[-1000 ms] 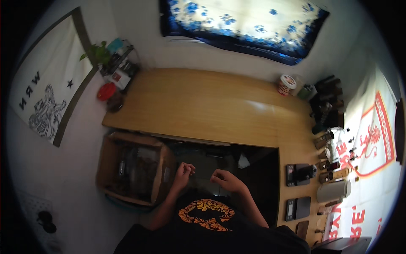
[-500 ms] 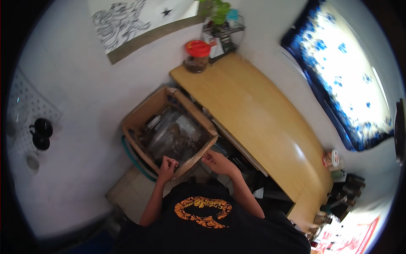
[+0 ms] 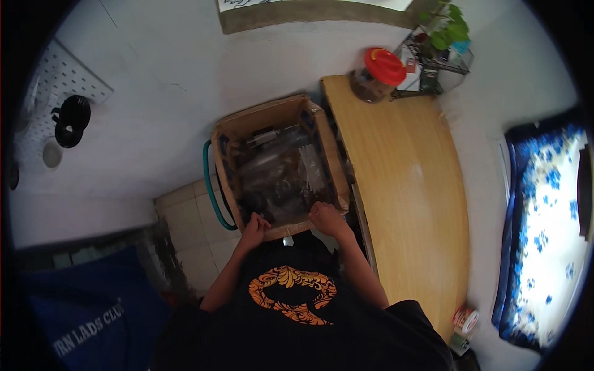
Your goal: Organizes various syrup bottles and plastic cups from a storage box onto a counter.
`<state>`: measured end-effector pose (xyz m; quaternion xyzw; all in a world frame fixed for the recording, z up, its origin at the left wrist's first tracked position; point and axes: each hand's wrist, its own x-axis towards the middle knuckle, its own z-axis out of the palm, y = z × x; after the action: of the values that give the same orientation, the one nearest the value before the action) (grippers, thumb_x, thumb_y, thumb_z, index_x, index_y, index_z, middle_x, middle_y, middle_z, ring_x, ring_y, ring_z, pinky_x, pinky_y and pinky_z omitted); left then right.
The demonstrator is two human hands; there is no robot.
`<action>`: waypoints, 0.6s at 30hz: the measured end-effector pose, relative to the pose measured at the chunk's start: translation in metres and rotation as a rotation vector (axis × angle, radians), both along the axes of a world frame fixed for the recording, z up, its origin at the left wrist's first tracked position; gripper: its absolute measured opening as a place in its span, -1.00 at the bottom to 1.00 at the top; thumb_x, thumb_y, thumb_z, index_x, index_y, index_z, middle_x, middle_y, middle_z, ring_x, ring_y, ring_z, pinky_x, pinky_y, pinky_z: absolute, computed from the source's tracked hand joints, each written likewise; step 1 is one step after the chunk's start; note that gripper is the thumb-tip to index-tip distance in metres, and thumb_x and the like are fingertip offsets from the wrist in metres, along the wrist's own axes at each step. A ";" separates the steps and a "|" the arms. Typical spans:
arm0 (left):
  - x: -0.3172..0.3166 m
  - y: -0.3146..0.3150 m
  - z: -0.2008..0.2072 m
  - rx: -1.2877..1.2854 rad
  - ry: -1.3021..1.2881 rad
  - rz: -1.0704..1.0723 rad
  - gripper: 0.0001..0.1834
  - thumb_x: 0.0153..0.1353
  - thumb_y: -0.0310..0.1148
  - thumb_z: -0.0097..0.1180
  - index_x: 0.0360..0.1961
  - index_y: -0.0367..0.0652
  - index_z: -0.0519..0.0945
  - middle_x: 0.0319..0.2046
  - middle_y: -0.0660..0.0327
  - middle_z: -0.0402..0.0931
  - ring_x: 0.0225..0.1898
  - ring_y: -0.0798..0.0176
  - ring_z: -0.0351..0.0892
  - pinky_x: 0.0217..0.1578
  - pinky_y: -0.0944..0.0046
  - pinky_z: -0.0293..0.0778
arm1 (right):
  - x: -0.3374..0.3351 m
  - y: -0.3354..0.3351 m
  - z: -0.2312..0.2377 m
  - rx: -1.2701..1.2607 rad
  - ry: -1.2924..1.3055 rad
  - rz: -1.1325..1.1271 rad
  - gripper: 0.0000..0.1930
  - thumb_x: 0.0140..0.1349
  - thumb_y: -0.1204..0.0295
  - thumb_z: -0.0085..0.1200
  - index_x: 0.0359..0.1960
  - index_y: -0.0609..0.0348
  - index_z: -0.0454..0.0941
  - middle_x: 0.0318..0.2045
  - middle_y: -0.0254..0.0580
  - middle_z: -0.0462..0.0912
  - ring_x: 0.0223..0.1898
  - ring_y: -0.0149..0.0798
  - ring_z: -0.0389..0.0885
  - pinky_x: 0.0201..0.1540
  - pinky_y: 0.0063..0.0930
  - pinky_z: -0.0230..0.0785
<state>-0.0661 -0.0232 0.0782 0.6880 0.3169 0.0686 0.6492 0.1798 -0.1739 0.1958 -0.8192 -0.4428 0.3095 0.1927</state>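
Observation:
A brown cardboard box stands in front of me, its top uncovered. Inside lies a jumble of clear plastic packaging, too dim to tell piece by piece. My left hand is closed on the box's near rim, toward its left corner, fingers curled over the edge. Toward the near right corner, my right hand grips the same rim with bent fingers. Parts of the fingertips of both hands are hidden.
A wooden desk runs along the box's right side. On its far end stand a red-lidded jar and a wire rack with a plant. A teal curved band hugs the box's left side. Black cups hang on the left wall.
My view has turned, so the box and desk now appear more upright and the box further right. Both hands stay at the near rim.

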 end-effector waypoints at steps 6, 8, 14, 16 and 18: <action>0.022 -0.004 0.015 0.145 0.299 -0.039 -0.80 0.28 -0.46 -0.01 -0.18 -0.23 0.24 -0.29 -0.04 0.47 -0.20 -0.10 0.54 -0.12 0.09 0.45 | 0.047 0.023 -0.041 0.131 0.436 -0.054 -0.78 0.27 0.33 0.10 -0.21 0.24 0.50 -0.30 0.02 0.65 -0.19 -0.06 0.66 -0.09 -0.20 0.46; 0.020 0.000 0.007 0.255 0.338 0.004 -0.75 0.25 -0.44 0.05 -0.15 -0.24 0.26 -0.23 -0.06 0.45 -0.13 -0.12 0.50 -0.08 0.05 0.42 | 0.054 0.037 -0.053 0.165 0.461 -0.031 -0.78 0.28 0.34 0.11 -0.21 0.26 0.50 -0.31 0.01 0.66 -0.21 -0.08 0.67 -0.11 -0.22 0.47; 0.036 0.011 0.007 0.676 0.496 0.117 -0.59 0.15 -0.41 0.18 -0.05 -0.29 0.31 0.03 -0.14 0.29 0.11 -0.24 0.27 0.10 -0.08 0.27 | 0.050 0.047 -0.082 0.030 0.511 0.067 -0.76 0.28 0.31 0.10 -0.20 0.28 0.50 -0.30 0.00 0.67 -0.20 -0.01 0.66 -0.12 -0.19 0.46; 0.046 0.016 0.000 0.736 0.503 0.137 -0.55 0.15 -0.40 0.19 -0.01 -0.30 0.30 0.08 -0.17 0.24 0.15 -0.27 0.23 0.15 -0.10 0.24 | 0.046 0.042 -0.088 -0.072 0.491 0.153 -0.72 0.28 0.28 0.11 -0.18 0.28 0.50 -0.31 -0.04 0.66 -0.23 -0.09 0.66 -0.13 -0.26 0.46; 0.049 0.021 -0.015 0.714 0.594 0.271 -0.43 0.14 -0.34 0.21 0.10 -0.31 0.25 0.18 -0.22 0.15 0.22 -0.32 0.16 0.22 -0.10 0.21 | 0.041 0.041 -0.086 -0.104 0.496 0.192 -0.72 0.29 0.28 0.11 -0.17 0.28 0.51 -0.31 -0.04 0.66 -0.22 -0.10 0.65 -0.13 -0.27 0.46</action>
<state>-0.0174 -0.0020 0.0633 0.8101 0.5321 0.0577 0.2392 0.2209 -0.1325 0.1093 -0.6813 -0.4411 0.5401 0.2227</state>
